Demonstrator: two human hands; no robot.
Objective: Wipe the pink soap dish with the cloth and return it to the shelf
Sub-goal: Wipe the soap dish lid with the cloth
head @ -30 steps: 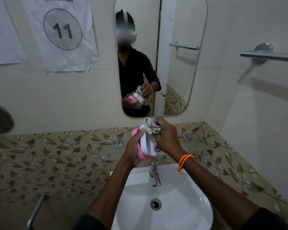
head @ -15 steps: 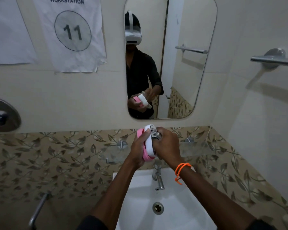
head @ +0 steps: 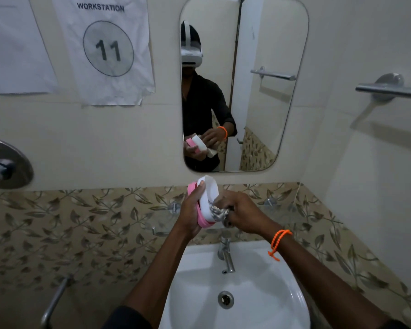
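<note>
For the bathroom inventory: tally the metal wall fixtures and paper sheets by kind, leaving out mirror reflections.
Paper sheets: 2, the blank sheet and the workstation 11 sheet
Towel bars: 1, the towel bar on the right wall
Basin taps: 1, the basin tap
Wall mixer valves: 1, the mixer valve at left
Total: 5

- soap dish (head: pixel 205 205): smooth pink and white plastic
- cloth (head: pixel 218 213): crumpled grey fabric
- basin (head: pixel 259 293): glossy white ceramic
- tap (head: pixel 226 255): shiny metal
- sign (head: pixel 107 48): creased matt paper
</note>
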